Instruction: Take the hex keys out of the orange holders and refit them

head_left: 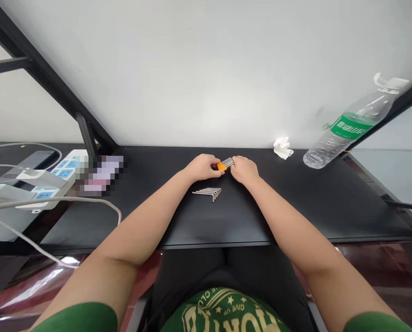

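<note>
Over the far middle of the black table, my left hand [203,167] is closed on a small orange piece [221,167], thumb and fingers pinching it. From that orange piece a bundle of hex keys [228,162] sticks out toward the right. My right hand [244,169] has its fingers curled at the other end of this bundle; the bent ends are hidden in it. Nearer to me, below my hands, several L-shaped hex keys [211,191] lie side by side on the table, long arms pointing left.
To the right lean a large water bottle [351,124] and, nearer the middle, a crumpled white tissue [283,147]. On the left are a power strip [62,177] with plugs, a pixelated phone-like object [104,175] and a white cable [98,199] crossing near my left forearm.
</note>
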Tool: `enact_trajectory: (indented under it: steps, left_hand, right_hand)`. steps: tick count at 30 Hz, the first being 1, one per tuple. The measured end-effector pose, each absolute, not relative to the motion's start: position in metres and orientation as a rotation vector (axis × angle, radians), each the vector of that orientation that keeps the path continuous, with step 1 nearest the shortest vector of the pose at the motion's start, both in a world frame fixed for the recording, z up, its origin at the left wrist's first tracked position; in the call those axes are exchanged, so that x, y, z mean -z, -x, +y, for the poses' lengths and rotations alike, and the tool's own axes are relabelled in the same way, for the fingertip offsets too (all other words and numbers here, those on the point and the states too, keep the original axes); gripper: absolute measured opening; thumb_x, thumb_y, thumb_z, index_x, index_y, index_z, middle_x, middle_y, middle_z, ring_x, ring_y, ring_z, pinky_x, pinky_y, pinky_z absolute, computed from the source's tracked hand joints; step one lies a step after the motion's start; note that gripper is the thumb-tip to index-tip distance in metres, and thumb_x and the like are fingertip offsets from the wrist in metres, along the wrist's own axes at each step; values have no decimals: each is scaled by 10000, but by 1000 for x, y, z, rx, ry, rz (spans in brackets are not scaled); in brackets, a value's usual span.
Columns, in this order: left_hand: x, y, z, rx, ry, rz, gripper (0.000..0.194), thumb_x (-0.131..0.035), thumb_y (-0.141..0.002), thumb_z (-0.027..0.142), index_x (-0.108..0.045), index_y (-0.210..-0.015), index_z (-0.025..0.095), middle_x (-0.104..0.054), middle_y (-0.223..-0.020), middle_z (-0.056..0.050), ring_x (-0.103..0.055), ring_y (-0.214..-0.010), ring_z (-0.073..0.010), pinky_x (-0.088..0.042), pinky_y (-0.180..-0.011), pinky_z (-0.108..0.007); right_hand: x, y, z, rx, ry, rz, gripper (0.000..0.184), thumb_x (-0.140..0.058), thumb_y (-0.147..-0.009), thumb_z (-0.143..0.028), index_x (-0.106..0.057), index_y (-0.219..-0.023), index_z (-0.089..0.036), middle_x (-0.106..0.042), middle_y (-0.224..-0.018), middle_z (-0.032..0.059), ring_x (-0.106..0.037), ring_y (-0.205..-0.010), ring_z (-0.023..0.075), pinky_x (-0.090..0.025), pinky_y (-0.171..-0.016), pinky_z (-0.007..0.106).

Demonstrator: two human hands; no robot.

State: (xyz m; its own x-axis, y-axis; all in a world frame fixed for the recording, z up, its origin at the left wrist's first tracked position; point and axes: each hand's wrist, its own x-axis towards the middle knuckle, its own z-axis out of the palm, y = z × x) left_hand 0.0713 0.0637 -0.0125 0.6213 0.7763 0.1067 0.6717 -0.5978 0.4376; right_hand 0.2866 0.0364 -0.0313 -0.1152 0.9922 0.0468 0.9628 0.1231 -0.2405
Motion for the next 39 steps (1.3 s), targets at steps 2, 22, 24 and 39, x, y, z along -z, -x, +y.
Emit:
enact_trajectory:
  steps: [2, 22, 24, 39]
  left_hand:
    - [10, -68, 63, -374, -2471, 1216, 301, -722, -827, 532, -723, -813, 231, -698, -870, -29, -620, -792, -214, -416, -688, -346]
    - [16, -46, 65, -292, -2532, 1360, 298, -716, -866, 521, -713, -929, 229, -708, -997, -86, -656, -991, -295, -462, -757, -371]
    - [16, -46, 64, -289, -2527, 1360, 300, -717, -868, 522, -721, -949, 233, -704, -993, -86, -655, -991, -296, -466, -762, -368]
    - [16, -44, 65, -289, -2504, 1332, 325, -723, -871, 522, -731, -1006, 226, -705, -1028, -89, -645, -1017, -301, -468, -791, -376]
  right_hand:
    - [31, -294, 40, -229, 2016, -2171, 263, -436, -1003, -197, -694, -1057, -212, -744, -1172, 123, -703, -1066, 296, -512, -849, 372]
    - [37, -346, 46, -526, 1991, -2021, 251, -694, -920, -347, -665, -1133, -217, -721, -1102, 81, -641, -919, 228, -465, -777, 314]
    - [36, -350, 46, -559, 1998, -2024, 338, -706, -911, -338, -671, -1220, -208, -713, -1122, 90, -644, -931, 232, -476, -800, 318]
    - [20, -375, 38, -762, 1909, -2257, 644, -788, -882, -458, -613, -1467, -254, -665, -1189, 90, -643, -921, 226, -500, -788, 329]
